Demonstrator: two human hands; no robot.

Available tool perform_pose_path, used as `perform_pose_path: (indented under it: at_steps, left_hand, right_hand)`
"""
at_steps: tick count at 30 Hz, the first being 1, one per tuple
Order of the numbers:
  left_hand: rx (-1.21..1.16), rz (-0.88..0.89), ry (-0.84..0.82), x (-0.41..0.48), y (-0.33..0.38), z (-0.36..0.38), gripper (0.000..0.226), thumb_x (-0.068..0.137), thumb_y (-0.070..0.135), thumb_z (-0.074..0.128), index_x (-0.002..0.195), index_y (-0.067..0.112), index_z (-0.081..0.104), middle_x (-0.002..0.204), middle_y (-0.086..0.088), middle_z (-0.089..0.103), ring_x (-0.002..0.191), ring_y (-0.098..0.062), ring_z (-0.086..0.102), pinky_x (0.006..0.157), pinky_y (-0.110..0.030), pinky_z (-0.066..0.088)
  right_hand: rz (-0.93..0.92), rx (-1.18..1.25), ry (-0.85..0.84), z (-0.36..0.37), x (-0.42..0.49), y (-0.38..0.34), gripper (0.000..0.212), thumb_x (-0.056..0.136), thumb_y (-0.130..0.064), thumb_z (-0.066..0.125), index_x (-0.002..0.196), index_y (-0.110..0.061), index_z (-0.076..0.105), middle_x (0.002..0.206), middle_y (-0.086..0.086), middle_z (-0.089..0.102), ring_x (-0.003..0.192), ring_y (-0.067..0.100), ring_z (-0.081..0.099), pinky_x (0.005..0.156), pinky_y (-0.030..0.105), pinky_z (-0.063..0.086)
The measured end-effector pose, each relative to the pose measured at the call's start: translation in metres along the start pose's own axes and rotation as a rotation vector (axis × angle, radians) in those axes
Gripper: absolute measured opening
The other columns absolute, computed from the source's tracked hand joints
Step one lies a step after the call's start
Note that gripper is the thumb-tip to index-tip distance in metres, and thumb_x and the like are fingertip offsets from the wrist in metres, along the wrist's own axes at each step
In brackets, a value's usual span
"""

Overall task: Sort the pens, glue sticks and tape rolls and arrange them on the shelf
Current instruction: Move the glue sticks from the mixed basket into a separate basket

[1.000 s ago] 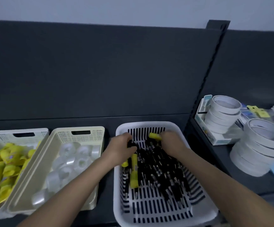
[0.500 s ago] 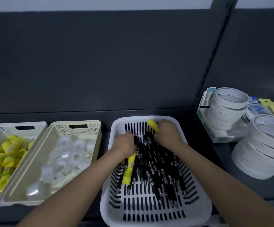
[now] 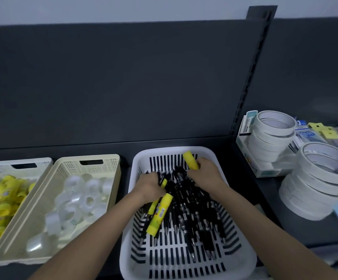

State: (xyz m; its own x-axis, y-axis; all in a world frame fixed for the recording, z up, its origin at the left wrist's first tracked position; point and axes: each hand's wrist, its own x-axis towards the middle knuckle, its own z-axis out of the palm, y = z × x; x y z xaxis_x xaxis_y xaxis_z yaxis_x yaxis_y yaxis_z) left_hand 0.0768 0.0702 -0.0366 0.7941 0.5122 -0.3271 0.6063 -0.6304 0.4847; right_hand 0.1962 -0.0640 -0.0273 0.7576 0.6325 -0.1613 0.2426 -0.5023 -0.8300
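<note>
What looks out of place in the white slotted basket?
Among the black pens in the white slotted plastic basket lie stray yellow glue sticks: one beside the left hand, another held by the right hand.

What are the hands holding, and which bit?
Right hand grips a yellow glue stick by its lower end. Left hand grips a second glue stick by its top.

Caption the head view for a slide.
Right hand holds a glue stick over the basket; left hand grips pens inside it.

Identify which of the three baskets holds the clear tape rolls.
The middle cream basket: its neighbours hold yellow glue sticks on the left and mostly black pens on the right.
</note>
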Motion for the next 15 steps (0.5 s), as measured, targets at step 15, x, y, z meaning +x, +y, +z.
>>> perform_pose_path:
  at_steps: [15]
  left_hand:
    - [-0.385,0.349,0.430,-0.030,0.023,-0.027,0.021,0.080,0.015,0.070,0.080,0.010,0.050,0.065,0.004,0.052,0.056,-0.010,0.043,0.051,-0.015,0.035]
  right_hand:
    - [0.002,0.184,0.041,0.005,-0.012,-0.005,0.012,0.082,-0.004,0.059,0.081,-0.008,0.048,0.072,0.010,0.049,0.063,0.020,0.049,0.066,0.037,0.050]
